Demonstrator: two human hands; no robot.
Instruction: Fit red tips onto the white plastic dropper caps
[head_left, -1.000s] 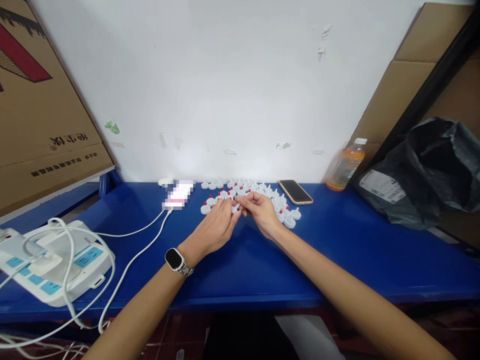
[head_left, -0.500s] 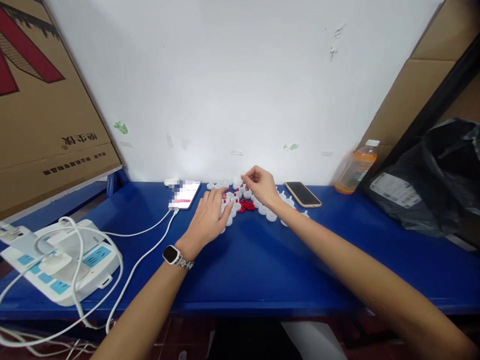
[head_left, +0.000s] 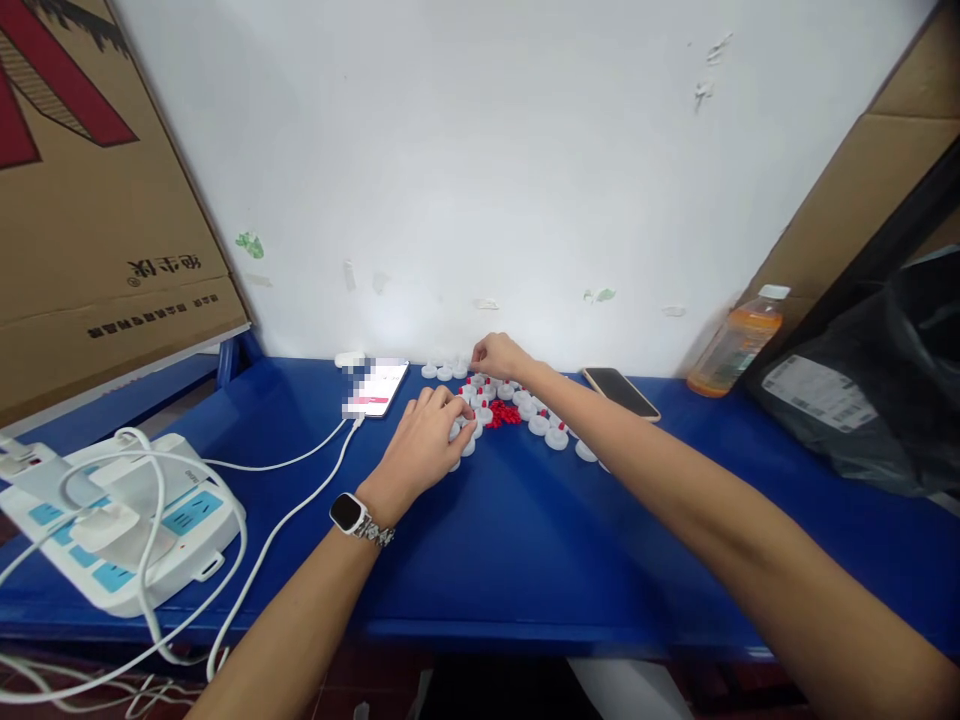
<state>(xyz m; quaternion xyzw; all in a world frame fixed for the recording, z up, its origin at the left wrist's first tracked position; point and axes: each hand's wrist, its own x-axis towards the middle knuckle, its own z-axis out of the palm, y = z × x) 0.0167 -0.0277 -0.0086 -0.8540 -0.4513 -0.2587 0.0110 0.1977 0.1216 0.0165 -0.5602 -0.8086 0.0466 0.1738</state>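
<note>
Several round white nozzle caps [head_left: 556,438] form a curved cluster on the blue table, many with small red tips. Inside the curve lies a pile of loose red tips [head_left: 504,413]. My left hand [head_left: 426,440] is at the cluster's left side, its thumb and index finger closed around a red-tipped white cap at the edge. At the back of the cluster, near plain white caps [head_left: 445,372], my right hand [head_left: 501,357] has its fingers pinched together. Whatever is between those fingertips is too small to make out.
A lit phone [head_left: 384,388] on a charging cable lies left, beside a white power strip [head_left: 127,540] with tangled cords. Right of the caps are a dark phone [head_left: 621,392], an orange drink bottle [head_left: 739,343] and a black plastic bag [head_left: 862,400]. A white wall [head_left: 480,180] stands behind.
My right hand has moved slightly left over the back caps, still pinched. My left hand's fingers have drawn in around a cap at the left edge. The view has shifted a little.
</note>
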